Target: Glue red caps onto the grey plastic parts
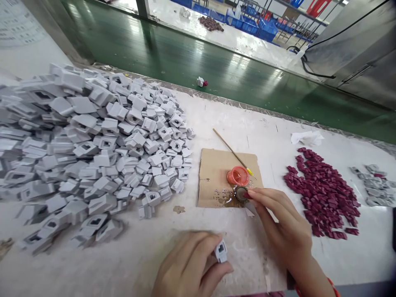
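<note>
Left hand [188,264] gripping grey block [220,252] by edges—opening unobstructed; right hand [283,222] pinching maroon piece [246,195] at cap [240,194]—cardboard [213,165] apparently serving as drip guard.

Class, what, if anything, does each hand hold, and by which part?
The left hand pinches a grey piece by its outer sides; the right hand pinches a maroon piece by its near end.

Hands, two. Left hand [188,264]: bare, seen in part. Right hand [281,222]: bare, left uncovered through the wrist. Right forearm [314,274]: bare where shown. Band [333,287], one: narrow, red-orange, worn about the right forearm; cropped by the lower edge of view, its exact type not discerned.
</note>
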{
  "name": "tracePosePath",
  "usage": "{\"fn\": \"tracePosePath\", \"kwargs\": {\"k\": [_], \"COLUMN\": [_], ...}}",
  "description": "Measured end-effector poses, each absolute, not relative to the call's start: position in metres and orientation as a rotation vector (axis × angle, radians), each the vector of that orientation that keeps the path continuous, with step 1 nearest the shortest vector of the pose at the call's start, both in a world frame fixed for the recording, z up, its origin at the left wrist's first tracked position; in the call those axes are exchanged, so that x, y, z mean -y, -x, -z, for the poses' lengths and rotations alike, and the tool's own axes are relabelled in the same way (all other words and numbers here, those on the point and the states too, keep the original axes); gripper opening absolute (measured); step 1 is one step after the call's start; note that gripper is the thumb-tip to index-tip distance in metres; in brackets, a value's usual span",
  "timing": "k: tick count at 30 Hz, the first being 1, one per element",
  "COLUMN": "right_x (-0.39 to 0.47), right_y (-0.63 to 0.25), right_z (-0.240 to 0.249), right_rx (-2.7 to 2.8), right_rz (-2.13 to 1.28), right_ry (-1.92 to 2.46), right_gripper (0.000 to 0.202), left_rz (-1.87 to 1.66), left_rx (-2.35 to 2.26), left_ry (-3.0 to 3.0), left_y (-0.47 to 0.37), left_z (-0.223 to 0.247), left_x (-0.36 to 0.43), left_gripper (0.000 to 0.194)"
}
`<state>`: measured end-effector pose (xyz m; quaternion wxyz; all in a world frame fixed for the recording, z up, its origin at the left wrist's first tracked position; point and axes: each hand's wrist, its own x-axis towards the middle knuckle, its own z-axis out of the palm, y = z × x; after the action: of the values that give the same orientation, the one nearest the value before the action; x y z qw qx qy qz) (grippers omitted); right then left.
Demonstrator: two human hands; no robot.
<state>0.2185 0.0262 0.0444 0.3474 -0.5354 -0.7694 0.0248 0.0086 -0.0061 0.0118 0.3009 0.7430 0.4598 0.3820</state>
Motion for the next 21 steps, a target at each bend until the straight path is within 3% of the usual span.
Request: {"fn": "tracePosePath", "kwargs": {"k": [8,21], "right_x": [0.020,0.018], "right_y": [-0.198,-0.191], "right_z": [-0.047,-0.040], "right_rx": [1.883,2.045], "right_rz": [-0.469,-0.641], "right_ry": [1.320,1.165], "right_gripper": [0.034,0.024], "left_rz": [-0.898,-0.888], "left_rx": [-1.132,-1.120], "left_ry": [-2.052,-2.064], "left_y": [-0.004,-0.001], "left_z": [-0.012,-0.011], "left_x": [0.004,0.003], "left_gripper": [0.023,0.023]}}
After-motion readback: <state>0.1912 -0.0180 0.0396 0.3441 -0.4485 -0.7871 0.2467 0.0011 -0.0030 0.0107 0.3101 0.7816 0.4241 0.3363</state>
